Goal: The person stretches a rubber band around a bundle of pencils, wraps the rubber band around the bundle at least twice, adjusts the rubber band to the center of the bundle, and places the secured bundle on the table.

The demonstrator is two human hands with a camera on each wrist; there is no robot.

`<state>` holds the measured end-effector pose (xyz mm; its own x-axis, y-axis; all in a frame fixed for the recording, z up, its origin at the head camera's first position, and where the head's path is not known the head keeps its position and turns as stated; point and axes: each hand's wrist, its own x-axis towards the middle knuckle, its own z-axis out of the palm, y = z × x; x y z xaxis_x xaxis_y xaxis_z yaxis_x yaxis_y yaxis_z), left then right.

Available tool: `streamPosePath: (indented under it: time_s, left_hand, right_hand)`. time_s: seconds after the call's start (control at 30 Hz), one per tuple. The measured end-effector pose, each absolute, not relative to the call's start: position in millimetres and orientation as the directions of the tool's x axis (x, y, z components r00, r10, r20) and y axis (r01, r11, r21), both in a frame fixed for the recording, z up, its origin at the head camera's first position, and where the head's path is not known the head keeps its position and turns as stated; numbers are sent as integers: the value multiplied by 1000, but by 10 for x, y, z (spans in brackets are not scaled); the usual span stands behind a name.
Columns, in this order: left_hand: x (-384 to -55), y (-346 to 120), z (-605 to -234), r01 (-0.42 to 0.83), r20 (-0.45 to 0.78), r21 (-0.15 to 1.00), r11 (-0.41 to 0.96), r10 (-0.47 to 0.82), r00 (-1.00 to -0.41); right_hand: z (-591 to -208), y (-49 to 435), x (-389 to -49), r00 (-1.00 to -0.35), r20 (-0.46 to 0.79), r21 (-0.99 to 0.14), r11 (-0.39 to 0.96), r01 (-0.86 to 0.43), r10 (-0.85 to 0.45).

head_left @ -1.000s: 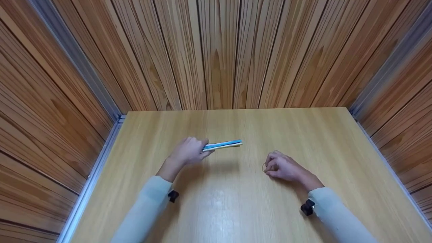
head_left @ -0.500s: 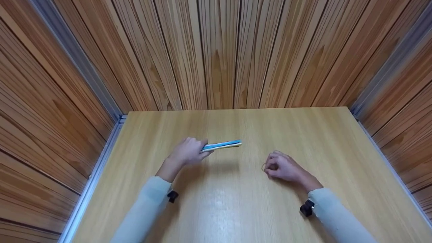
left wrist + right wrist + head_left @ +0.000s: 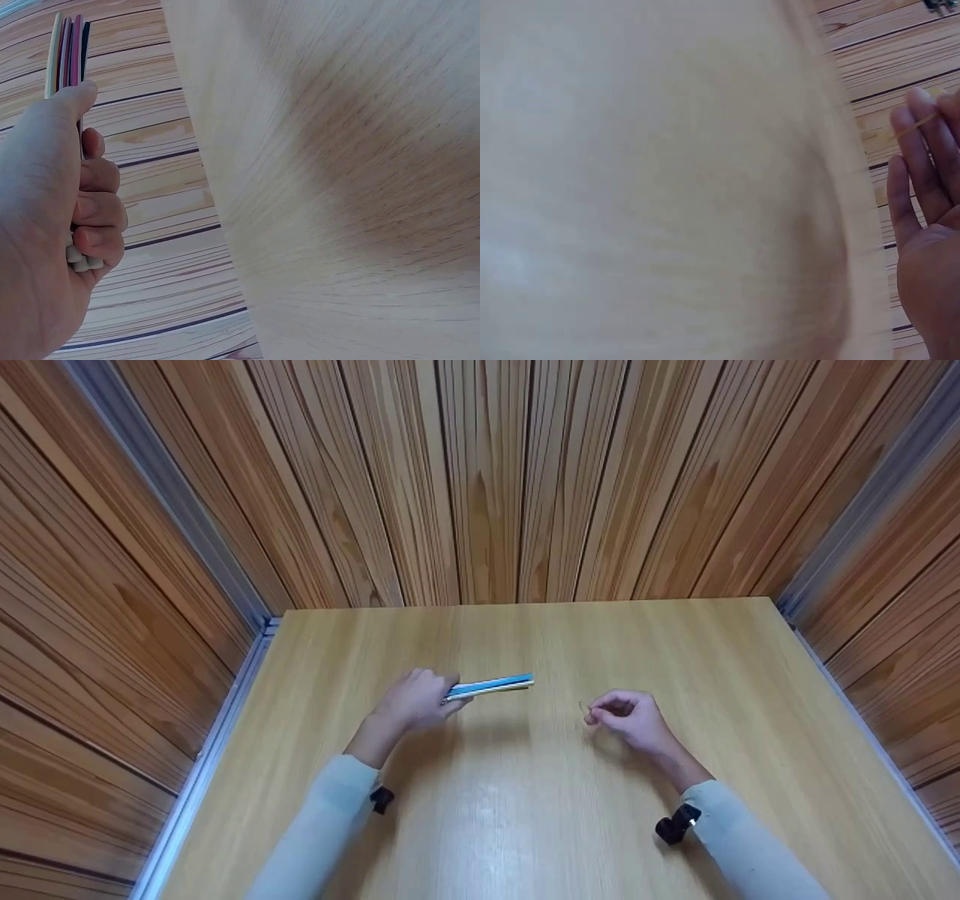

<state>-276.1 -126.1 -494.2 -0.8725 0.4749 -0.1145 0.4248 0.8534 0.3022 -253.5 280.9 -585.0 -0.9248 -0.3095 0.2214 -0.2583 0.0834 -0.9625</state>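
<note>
My left hand [image 3: 412, 701] grips a bundle of slim coloured pencils [image 3: 491, 687] above the table, their blue and white lengths pointing right. In the left wrist view several colours of pencil [image 3: 69, 56] stick out past the thumb, and pale ends show below the curled fingers. To the right, my right hand [image 3: 634, 720] pinches a thin yellowish rubber band [image 3: 583, 708] between thumb and fingertips, apart from the bundle. The right wrist view shows a strand of the rubber band [image 3: 915, 126] across the fingers; the thumb side is cut off by the frame edge.
The wooden table [image 3: 480, 810] lies under both hands. Plank walls [image 3: 487, 487] rise at the back and both sides, with a metal rail [image 3: 202, 750] along the left edge. A small black camera [image 3: 677, 823] sits on the right wrist.
My right hand has lifted slightly and turned, raising the rubber band off its earlier spot near the tabletop. The left hand and its pencils have barely shifted.
</note>
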Motion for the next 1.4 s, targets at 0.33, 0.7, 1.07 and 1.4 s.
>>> streamPosePath:
  time_s: [0.33,0.7,1.07,1.4]
  left_hand:
    - [-2741,-1261,-4950,411,-119,284,866,457,-881]
    - [-2755,-1275,-4936,405,-128,290,867,455,-881]
    - [-2750,-1263,-4934,391,-134,323,862,451,-882]
    - [-2753,-1267,-4919,402,-129,325,856,461,-878]
  right_hand:
    - [-5824,2755,-2558,-902,301,-941,-250,-229,-309]
    - [-5710,2719,-2541,-926,232,-970,-148,-195,-298]
    - [-5699,2682,-2525,-891,210,-947,-312,-83,-402]
    - [-5605,2721,-2528,-819,282,-939,-318,-130,-500]
